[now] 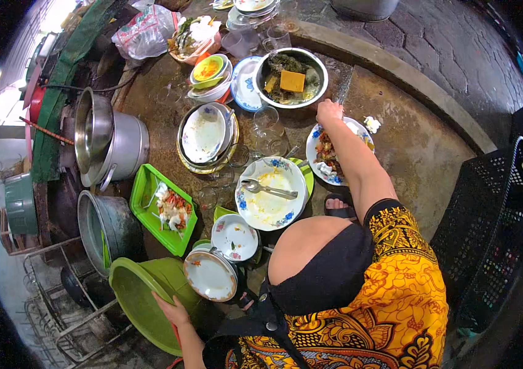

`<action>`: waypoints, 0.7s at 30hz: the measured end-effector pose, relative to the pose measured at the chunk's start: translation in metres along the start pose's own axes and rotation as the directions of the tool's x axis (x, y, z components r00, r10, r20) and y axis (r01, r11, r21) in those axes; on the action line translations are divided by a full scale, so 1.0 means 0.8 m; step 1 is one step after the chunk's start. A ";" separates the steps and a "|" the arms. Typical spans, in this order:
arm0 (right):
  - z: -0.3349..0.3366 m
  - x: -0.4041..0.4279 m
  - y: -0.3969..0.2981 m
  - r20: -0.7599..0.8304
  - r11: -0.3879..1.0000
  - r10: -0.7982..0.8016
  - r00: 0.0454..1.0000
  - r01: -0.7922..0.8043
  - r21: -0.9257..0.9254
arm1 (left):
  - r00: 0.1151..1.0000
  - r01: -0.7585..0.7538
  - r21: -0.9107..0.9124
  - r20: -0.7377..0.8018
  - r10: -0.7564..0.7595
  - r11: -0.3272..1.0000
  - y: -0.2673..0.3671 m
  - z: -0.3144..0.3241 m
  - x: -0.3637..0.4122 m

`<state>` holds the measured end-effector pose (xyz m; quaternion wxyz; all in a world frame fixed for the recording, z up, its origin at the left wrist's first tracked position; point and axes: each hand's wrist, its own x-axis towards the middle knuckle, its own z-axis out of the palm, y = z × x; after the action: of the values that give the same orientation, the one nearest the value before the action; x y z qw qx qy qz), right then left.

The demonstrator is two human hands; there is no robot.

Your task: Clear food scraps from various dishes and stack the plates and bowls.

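My left hand (172, 310) grips the rim of a tilted green plastic basin (125, 281) at lower left. Beyond my knee, my right hand (330, 112) reaches out between a metal bowl (296, 104) and a flowered plate (311, 154) of food scraps. Its fingers are curled, and whether they hold anything is hidden. Inside the bowl are water, a yellow sponge (292, 81) and a dark mesh scrubber (287, 62). Nearer me, a food-smeared flowered plate (261, 214) carries a spoon (252, 186) and other cutlery. Smaller dirty plates (208, 276) and a bowl (234, 235) are stacked beside the basin.
A bright green tray (138, 203) with scraps, aluminium pots (130, 143) and a metal bucket (120, 221) line the left. Drinking glasses (268, 122) and stacked dishes (204, 131) cover the middle. Black perforated crates (478, 230) stand right. A low concrete curb (409, 78) bounds the floor.
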<state>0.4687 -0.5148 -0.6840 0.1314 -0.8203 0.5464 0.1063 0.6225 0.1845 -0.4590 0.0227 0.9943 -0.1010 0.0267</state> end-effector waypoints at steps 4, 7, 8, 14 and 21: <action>-0.073 -0.054 0.026 -0.241 0.937 0.158 0.957 -0.069 0.341 | 0.999 -0.041 -0.050 0.001 0.041 0.998 0.002 -0.008 0.003; -0.079 -0.066 0.094 -0.314 0.949 0.237 0.919 -0.149 0.277 | 0.998 -0.052 -0.045 -0.032 0.050 0.998 -0.009 -0.010 0.000; -0.067 -0.062 0.132 -0.256 0.936 0.293 0.921 -0.222 0.272 | 0.996 -0.076 -0.024 -0.056 0.075 0.997 -0.011 -0.004 0.004; -0.011 -0.070 0.220 -0.168 0.944 0.061 0.984 -0.002 0.329 | 0.999 -0.023 -0.002 -0.028 0.023 1.000 -0.009 0.003 0.006; -0.124 -0.167 0.118 -0.212 0.659 0.035 0.977 0.137 0.740 | 0.998 0.009 0.011 -0.062 -0.008 1.000 -0.010 0.001 0.006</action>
<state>0.3333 -0.4665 -0.5575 0.4029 -0.7145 0.5286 -0.2185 0.6287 0.1910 -0.4601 0.0202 0.9935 -0.0958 0.0578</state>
